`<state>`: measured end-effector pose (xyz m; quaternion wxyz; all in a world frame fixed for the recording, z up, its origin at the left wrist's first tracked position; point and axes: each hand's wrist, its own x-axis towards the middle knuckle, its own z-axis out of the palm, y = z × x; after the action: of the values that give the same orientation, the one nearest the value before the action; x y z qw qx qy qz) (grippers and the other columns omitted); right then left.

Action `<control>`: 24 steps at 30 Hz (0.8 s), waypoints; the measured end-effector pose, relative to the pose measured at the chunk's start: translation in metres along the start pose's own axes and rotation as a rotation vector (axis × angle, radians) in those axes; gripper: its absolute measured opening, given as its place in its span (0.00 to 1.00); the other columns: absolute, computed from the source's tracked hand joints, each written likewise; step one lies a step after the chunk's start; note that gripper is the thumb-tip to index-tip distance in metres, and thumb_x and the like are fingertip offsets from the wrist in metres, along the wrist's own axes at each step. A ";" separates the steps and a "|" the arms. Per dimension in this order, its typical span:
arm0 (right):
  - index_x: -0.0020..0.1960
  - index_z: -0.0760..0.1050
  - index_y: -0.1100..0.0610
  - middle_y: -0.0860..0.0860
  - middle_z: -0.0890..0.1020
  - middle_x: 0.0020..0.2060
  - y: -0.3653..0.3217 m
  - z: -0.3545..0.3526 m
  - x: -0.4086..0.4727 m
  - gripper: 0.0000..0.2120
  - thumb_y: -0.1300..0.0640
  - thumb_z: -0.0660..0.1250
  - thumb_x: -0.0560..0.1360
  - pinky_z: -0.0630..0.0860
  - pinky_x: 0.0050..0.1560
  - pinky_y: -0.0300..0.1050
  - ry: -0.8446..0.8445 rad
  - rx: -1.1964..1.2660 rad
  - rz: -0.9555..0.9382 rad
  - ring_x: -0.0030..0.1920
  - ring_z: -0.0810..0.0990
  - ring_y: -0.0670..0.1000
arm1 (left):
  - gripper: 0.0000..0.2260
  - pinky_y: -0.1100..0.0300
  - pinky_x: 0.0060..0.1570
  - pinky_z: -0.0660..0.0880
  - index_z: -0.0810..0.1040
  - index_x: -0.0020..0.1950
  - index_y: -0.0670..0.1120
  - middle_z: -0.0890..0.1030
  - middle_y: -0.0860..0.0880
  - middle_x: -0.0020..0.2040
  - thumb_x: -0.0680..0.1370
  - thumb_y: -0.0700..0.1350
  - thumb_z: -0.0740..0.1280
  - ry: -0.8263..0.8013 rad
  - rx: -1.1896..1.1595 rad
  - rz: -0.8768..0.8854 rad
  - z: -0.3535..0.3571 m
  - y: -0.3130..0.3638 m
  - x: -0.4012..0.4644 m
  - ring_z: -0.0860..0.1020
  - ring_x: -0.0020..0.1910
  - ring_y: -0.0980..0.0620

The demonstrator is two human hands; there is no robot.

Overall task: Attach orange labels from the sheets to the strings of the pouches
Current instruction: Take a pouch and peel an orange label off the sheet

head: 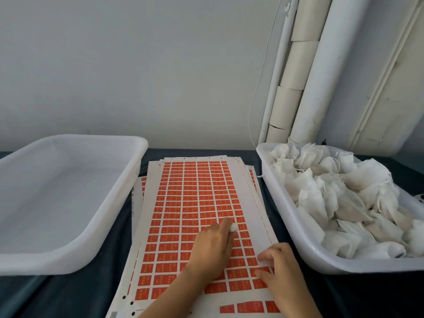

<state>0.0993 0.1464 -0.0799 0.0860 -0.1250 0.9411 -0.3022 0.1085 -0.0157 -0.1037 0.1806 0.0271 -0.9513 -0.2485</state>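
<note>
White trays [286, 196] number two; both hands [213, 246] press one label sheet [195, 198], left pinching white wad [233, 227].

Sheets [195, 198] btwn L tray [68, 260] & R tray [298, 237] w/ pouches [339, 193].

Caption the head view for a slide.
Both hands, left and right, work the orange label sheet between empty tray and pouch-filled tray.

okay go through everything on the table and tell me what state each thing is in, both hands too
Left tub: nothing visible inside.
Right tub: heaped with white pouches.
Label sheets: stacked flat, top sheet nearly full of orange labels.
Left hand: on the top sheet, fingers holding something small and white.
Right hand: fingers curled at the sheet's right edge; whether it has a label, cannot tell.
</note>
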 end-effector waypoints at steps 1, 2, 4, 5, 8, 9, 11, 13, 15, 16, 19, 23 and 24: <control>0.51 0.69 0.51 0.44 0.66 0.55 0.000 0.000 0.002 0.11 0.53 0.69 0.73 0.71 0.62 0.36 0.008 0.006 -0.009 0.55 0.74 0.42 | 0.15 0.75 0.37 0.65 0.65 0.64 0.54 0.77 0.58 0.50 0.81 0.57 0.48 0.005 0.011 0.008 0.001 -0.002 0.003 0.74 0.39 0.59; 0.50 0.69 0.51 0.44 0.66 0.55 0.000 0.000 0.004 0.10 0.53 0.69 0.73 0.71 0.61 0.36 0.012 0.008 -0.020 0.54 0.74 0.42 | 0.15 0.74 0.38 0.66 0.65 0.64 0.54 0.77 0.57 0.51 0.82 0.56 0.48 0.008 0.020 0.010 0.001 -0.004 0.007 0.74 0.40 0.59; 0.49 0.71 0.51 0.43 0.68 0.53 0.003 -0.004 0.010 0.09 0.53 0.70 0.73 0.72 0.59 0.34 0.000 0.003 -0.061 0.52 0.75 0.41 | 0.15 0.72 0.40 0.68 0.65 0.65 0.53 0.78 0.57 0.53 0.82 0.56 0.48 0.012 0.028 0.011 0.002 -0.007 0.012 0.74 0.41 0.59; 0.48 0.72 0.52 0.43 0.69 0.52 0.004 -0.007 0.013 0.08 0.54 0.70 0.72 0.73 0.57 0.33 -0.012 0.006 -0.097 0.50 0.76 0.41 | 0.15 0.72 0.41 0.68 0.66 0.64 0.53 0.78 0.57 0.53 0.82 0.56 0.49 0.012 0.025 0.011 0.002 -0.009 0.014 0.73 0.41 0.60; 0.48 0.75 0.51 0.41 0.72 0.49 0.008 -0.016 0.024 0.07 0.54 0.71 0.72 0.74 0.50 0.28 -0.061 0.019 -0.217 0.45 0.78 0.41 | 0.16 0.73 0.40 0.68 0.66 0.65 0.54 0.78 0.57 0.53 0.81 0.57 0.49 0.006 0.017 0.000 0.004 -0.014 0.020 0.73 0.41 0.61; 0.49 0.76 0.50 0.40 0.72 0.49 0.008 -0.017 0.027 0.07 0.54 0.71 0.72 0.74 0.50 0.28 -0.077 0.012 -0.256 0.45 0.78 0.41 | 0.16 0.73 0.40 0.67 0.66 0.65 0.54 0.78 0.57 0.53 0.81 0.57 0.49 0.006 0.018 -0.008 0.005 -0.016 0.022 0.73 0.41 0.61; 0.51 0.77 0.49 0.38 0.73 0.48 0.007 -0.019 0.033 0.07 0.54 0.70 0.73 0.73 0.52 0.28 -0.100 -0.006 -0.333 0.46 0.78 0.40 | 0.16 0.74 0.38 0.65 0.66 0.66 0.54 0.78 0.58 0.52 0.81 0.56 0.50 0.012 0.007 -0.038 0.006 -0.018 0.025 0.73 0.41 0.61; 0.51 0.79 0.49 0.38 0.75 0.48 0.006 -0.021 0.038 0.07 0.54 0.69 0.73 0.73 0.54 0.29 -0.132 -0.004 -0.410 0.46 0.78 0.38 | 0.15 0.74 0.36 0.65 0.67 0.64 0.54 0.77 0.59 0.48 0.81 0.57 0.51 0.009 -0.019 -0.074 0.007 -0.019 0.026 0.74 0.39 0.61; 0.50 0.80 0.50 0.39 0.77 0.48 0.007 -0.023 0.042 0.06 0.54 0.69 0.73 0.74 0.55 0.31 -0.172 0.004 -0.472 0.47 0.78 0.37 | 0.13 0.74 0.34 0.65 0.68 0.62 0.55 0.74 0.61 0.44 0.81 0.57 0.52 0.001 -0.045 -0.111 0.006 -0.019 0.027 0.74 0.37 0.61; 0.50 0.81 0.51 0.39 0.77 0.47 0.008 -0.025 0.043 0.06 0.55 0.69 0.74 0.73 0.55 0.31 -0.183 0.004 -0.497 0.47 0.78 0.36 | 0.13 0.74 0.34 0.65 0.68 0.60 0.55 0.73 0.62 0.42 0.81 0.57 0.52 -0.002 -0.056 -0.126 0.005 -0.018 0.027 0.74 0.36 0.62; 0.49 0.81 0.52 0.38 0.78 0.48 0.012 -0.029 0.046 0.05 0.56 0.68 0.74 0.72 0.55 0.30 -0.190 0.018 -0.548 0.49 0.77 0.34 | 0.09 0.73 0.32 0.65 0.67 0.55 0.57 0.71 0.63 0.37 0.81 0.57 0.52 -0.006 -0.102 -0.151 0.004 -0.018 0.026 0.74 0.35 0.62; 0.54 0.81 0.53 0.40 0.79 0.52 0.015 -0.031 0.048 0.10 0.53 0.67 0.74 0.70 0.57 0.27 -0.225 -0.055 -0.658 0.50 0.77 0.33 | 0.05 0.73 0.32 0.65 0.65 0.51 0.59 0.73 0.63 0.36 0.81 0.57 0.52 -0.018 -0.152 -0.170 0.001 -0.017 0.025 0.76 0.35 0.60; 0.55 0.80 0.54 0.41 0.79 0.53 0.015 -0.031 0.049 0.13 0.50 0.67 0.74 0.69 0.58 0.26 -0.226 -0.094 -0.700 0.51 0.77 0.33 | 0.05 0.73 0.32 0.66 0.65 0.51 0.58 0.73 0.62 0.36 0.81 0.57 0.53 -0.018 -0.157 -0.173 0.000 -0.017 0.025 0.76 0.35 0.60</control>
<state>0.0427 0.1610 -0.0679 0.0749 -0.4758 0.8387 -0.2543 0.0849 -0.0338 -0.1037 0.1514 0.0924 -0.9246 -0.3372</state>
